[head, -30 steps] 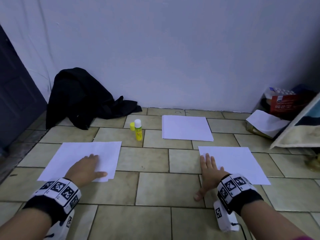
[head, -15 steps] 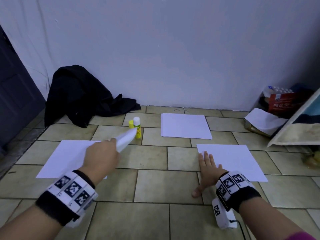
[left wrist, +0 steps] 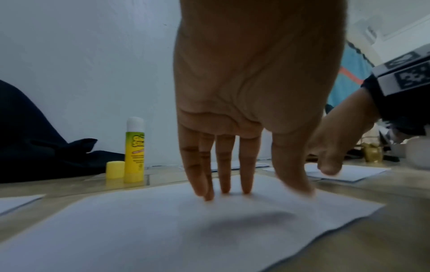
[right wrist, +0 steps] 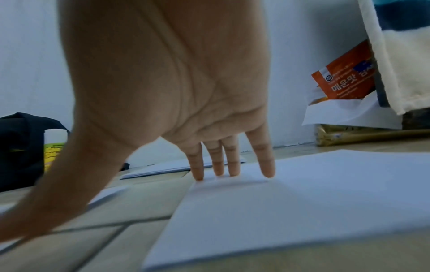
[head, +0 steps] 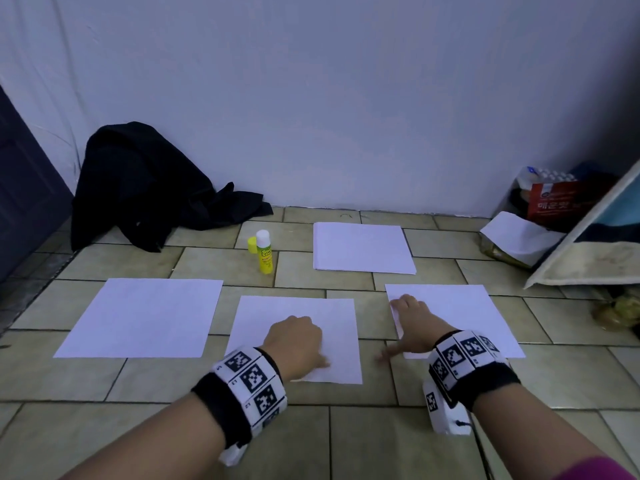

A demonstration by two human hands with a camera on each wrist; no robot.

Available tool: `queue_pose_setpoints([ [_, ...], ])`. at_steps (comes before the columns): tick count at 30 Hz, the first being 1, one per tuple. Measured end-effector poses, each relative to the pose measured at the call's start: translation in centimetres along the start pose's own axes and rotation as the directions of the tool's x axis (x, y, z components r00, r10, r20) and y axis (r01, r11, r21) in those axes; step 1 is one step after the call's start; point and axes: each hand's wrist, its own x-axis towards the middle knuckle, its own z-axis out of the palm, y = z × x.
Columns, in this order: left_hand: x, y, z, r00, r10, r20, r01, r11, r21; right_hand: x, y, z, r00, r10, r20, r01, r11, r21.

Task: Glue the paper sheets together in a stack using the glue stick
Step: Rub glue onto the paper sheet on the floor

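Note:
Three white sheets lie in a row on the tiled floor: a left sheet, a middle sheet and a right sheet. My left hand rests on the middle sheet, its straight fingertips touching the paper. My right hand lies flat on the right sheet's left edge, thumb out on the tiles. A yellow glue stick stands uncapped behind the sheets, its yellow cap beside it. Neither hand holds anything.
A stack of white paper lies farther back near the wall. A black cloth heap sits at the back left. Packets and a leaning board crowd the back right corner. A dark door stands at the left.
My left hand lifted a sheet off the left pile, carried it right and laid it down in the middle, where it now rests. The right hand has stayed on the right sheet.

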Motion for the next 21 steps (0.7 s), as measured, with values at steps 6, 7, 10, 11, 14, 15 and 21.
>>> queue_pose_setpoints([
  [6, 0.6, -2.8, 0.7, 0.999, 0.048, 0.011, -0.047, 0.996, -0.079, 1.2, -1.3, -2.2, 0.962, 0.022, -0.273, 0.026, 0.985, 0.171],
  [7, 0.7, -3.1, 0.8, 0.999, 0.040, 0.035, -0.036, 0.995, -0.096, 1.6, -2.2, -2.5, 0.942, 0.000, -0.336, 0.086, 0.967, 0.239],
  [10, 1.0, -3.8, 0.7, 0.988, 0.002, 0.153, 0.017, 0.993, -0.120, 3.1, -6.0, -3.4, 0.927, -0.099, -0.361, 0.241, 0.895, 0.374],
  [11, 1.1, -3.9, 0.7, 0.985, -0.001, 0.171, 0.018, 0.995, -0.099, 3.9, -7.4, -3.7, 0.926, -0.139, -0.352, 0.281, 0.875, 0.394],
  [14, 1.3, -3.9, 0.5, 0.981, 0.002, 0.192, 0.012, 0.997, -0.073, 6.4, -11.5, -4.5, 0.920, -0.212, -0.330, 0.348, 0.828, 0.439],
  [15, 1.4, -3.9, 0.6, 0.980, 0.001, 0.197, 0.014, 0.997, -0.076, 7.2, -12.8, -4.8, 0.922, -0.222, -0.318, 0.354, 0.817, 0.455],
  [21, 1.7, -4.4, 1.0, 0.975, 0.013, 0.220, 0.000, 0.998, -0.059, 10.5, -17.7, -5.3, 0.938, -0.231, -0.260, 0.337, 0.785, 0.519],
])
